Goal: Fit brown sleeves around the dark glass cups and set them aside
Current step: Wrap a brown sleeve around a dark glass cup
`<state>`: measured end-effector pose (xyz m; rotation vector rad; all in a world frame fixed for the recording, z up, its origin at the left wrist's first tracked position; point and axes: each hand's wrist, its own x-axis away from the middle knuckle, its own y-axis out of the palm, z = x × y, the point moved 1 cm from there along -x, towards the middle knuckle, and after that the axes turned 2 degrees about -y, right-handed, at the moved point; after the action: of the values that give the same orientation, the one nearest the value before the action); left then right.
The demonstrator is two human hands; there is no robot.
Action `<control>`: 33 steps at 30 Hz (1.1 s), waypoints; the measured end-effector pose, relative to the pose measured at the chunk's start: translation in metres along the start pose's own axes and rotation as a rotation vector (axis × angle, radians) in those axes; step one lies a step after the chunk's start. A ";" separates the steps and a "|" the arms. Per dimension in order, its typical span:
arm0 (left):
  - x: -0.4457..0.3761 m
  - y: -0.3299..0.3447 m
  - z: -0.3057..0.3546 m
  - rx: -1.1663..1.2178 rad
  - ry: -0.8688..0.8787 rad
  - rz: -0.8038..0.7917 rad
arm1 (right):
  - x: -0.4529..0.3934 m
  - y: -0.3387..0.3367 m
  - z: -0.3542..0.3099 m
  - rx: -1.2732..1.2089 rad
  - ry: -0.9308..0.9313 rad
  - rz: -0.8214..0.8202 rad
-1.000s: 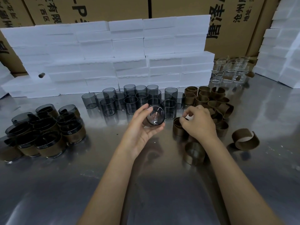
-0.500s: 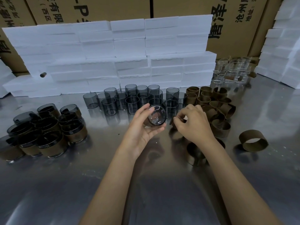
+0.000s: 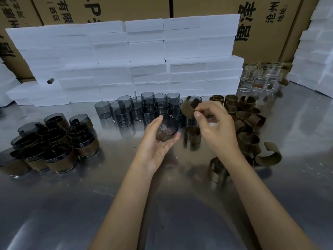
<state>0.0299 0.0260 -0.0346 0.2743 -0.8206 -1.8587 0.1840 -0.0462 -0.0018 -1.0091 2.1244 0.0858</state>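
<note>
Over a shiny metal desk (image 3: 72, 204) backed by white foam blocks (image 3: 144, 56) and cardboard cartons (image 3: 126, 8), the left hand (image 3: 155, 143) grips a dark glass cup (image 3: 166, 128); the right hand (image 3: 214, 127) pinches a brown sleeve (image 3: 189, 109) just beside it.

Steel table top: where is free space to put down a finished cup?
Bare metal table lies in front of the sleeved dark cups, left of the left hand. A narrower gap separates them from the bare grey glass cups. The brown sleeve pile beyond the right hand is crowded.
</note>
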 end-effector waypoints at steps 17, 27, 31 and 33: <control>0.004 0.003 0.004 -0.053 0.074 -0.144 | 0.021 0.028 -0.023 -0.168 -0.083 -0.121; 0.010 0.015 -0.007 -0.161 0.020 -0.180 | 0.019 0.029 -0.013 -0.394 0.599 -0.278; 0.010 0.013 -0.008 -0.242 0.022 -0.176 | 0.021 0.033 -0.005 -0.473 0.613 -0.306; 0.010 0.013 -0.007 -0.259 0.047 -0.185 | 0.020 0.034 -0.006 -0.456 0.571 -0.265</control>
<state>0.0385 0.0117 -0.0298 0.2346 -0.5281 -2.0989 0.1493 -0.0384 -0.0194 -1.7435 2.5114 0.1742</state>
